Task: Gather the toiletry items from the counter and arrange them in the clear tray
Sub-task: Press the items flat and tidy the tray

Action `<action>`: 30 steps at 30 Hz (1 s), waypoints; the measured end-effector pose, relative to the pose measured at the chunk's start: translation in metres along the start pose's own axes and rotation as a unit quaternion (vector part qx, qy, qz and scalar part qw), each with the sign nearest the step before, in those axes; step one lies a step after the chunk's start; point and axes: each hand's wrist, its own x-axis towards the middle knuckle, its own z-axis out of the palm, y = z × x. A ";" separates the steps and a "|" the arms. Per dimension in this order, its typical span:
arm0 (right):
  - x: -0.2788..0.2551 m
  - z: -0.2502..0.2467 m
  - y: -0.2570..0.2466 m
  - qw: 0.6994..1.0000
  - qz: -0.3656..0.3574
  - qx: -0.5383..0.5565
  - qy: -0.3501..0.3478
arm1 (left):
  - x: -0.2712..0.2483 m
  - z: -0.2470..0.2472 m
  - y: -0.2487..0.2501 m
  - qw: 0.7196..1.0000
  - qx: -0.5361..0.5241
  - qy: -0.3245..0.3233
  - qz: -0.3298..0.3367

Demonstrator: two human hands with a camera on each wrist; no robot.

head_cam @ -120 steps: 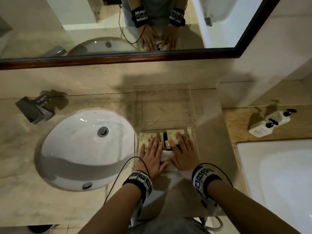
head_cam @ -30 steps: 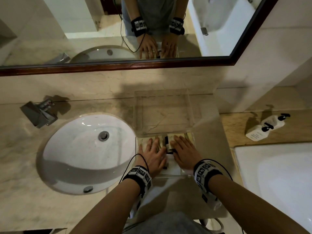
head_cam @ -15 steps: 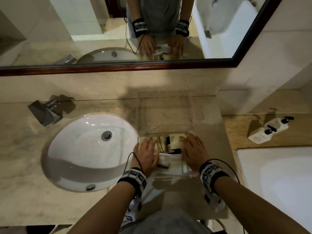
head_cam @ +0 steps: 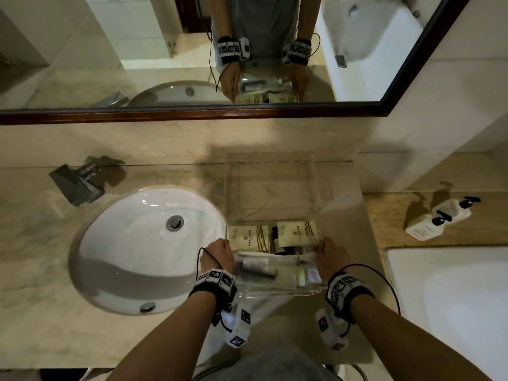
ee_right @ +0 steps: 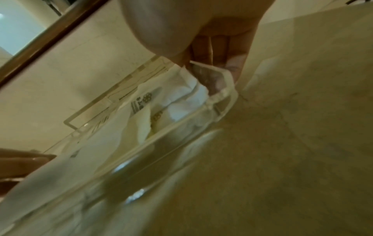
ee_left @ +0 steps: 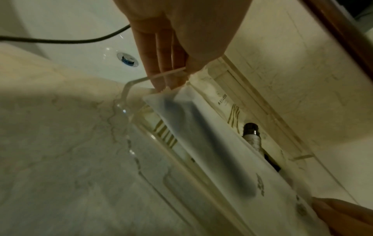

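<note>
Gripping opposite ends of the tray [head_cam: 277, 294], left hand [head_cam: 215, 255] and right hand [head_cam: 331, 255] keep the packets [head_cam: 248, 237] between them level.

Cream packets [head_cam: 248, 239] with gold wavy stripes, clear tray [head_cam: 277, 293], white sink [head_cam: 129, 243], beige veined counter [head_cam: 35, 270]

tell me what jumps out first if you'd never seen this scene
Both hands grip a clear tray of toiletries at the counter's near edge, the left hand on its left wall and the right hand on its right. A white sink lies to its left, and a wide mirror above reflects the hands. An empty clear tray sits just behind.
</note>
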 end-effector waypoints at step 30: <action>0.032 -0.012 -0.023 0.999 -0.025 -0.009 0.026 | 0.053 -0.015 0.031 0.999 0.045 -0.012 0.000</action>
